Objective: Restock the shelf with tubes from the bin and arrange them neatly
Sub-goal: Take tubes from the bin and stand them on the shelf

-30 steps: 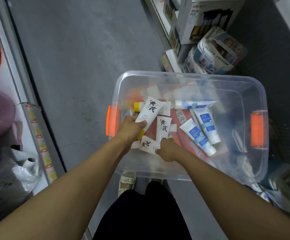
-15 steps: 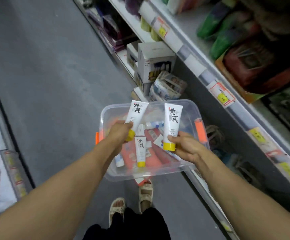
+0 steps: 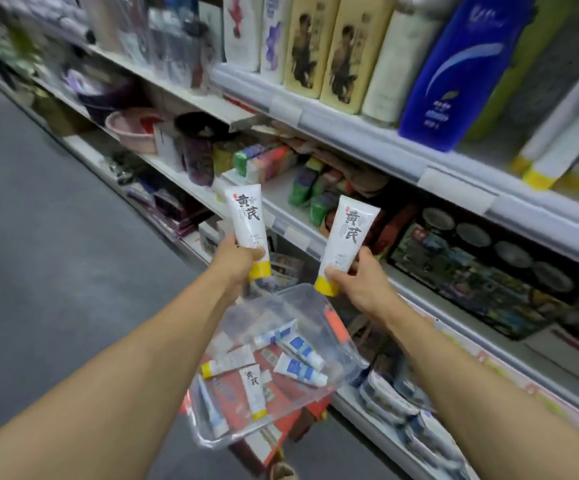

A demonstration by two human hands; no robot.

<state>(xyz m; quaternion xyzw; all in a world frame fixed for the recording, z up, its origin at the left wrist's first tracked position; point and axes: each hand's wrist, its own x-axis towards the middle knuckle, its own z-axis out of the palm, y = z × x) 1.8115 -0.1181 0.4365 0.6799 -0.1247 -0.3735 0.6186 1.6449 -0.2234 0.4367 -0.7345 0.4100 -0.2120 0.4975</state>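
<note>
Two white tubes stand nearly upright in the air above the bin, yellow caps down and flat crimped ends up: the left tube (image 3: 247,219) leans slightly left, the right tube (image 3: 345,237) slightly right. Each carries large black characters and a small red mark on its face. The left hand (image 3: 238,259) wraps its fingers round the lower part of the left tube just above the cap; the right hand (image 3: 357,280) pinches the right tube near its cap between thumb and curled fingers. Below them the clear plastic bin (image 3: 345,344) holds more tubes, white with yellow caps and white with blue. To the right runs the shelf (image 3: 454,174), where shampoo bottles (image 3: 450,71) stand beside more yellow-capped tubes (image 3: 558,147).
</note>
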